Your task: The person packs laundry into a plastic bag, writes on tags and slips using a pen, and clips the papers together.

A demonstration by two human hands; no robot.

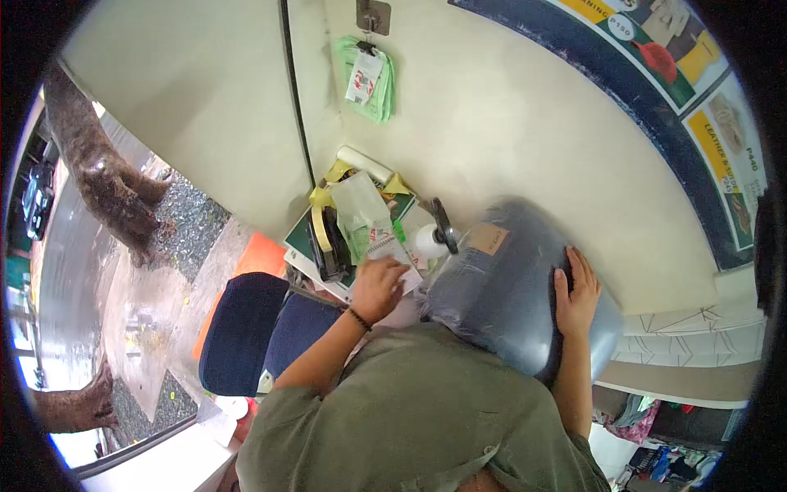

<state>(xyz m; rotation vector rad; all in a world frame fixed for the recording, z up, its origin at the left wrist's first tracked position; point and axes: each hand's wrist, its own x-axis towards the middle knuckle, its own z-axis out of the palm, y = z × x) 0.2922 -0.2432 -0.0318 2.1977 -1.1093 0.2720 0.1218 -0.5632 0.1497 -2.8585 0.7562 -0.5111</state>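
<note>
Grey-blue plastic wraps the bag, a bulky, shiny bundle located directly before the person's shirt and near the pale wall. A tan label is attached to its upper left face; the writing is too small to read. The right hand lies on the right side of the bag, palm down; its fingers are extended against the plastic, with the thumb spread from the rest. The left hand, with a dark bracelet at the wrist, is at the notepad, left of the bag. Its fingers are bent over the page; whether they are clamped on anything cannot be told. Between notepad and bag stands a white container, with a black ring-shaped part beside its top. Left of the notepad, a black holder with a yellow band is tilted among papers and a clear pouch. Green slips hang clipped from a hook on the wall. Farther left is a navy chair; at right, a poster is mounted above a shelf, with clothes below it.
</note>
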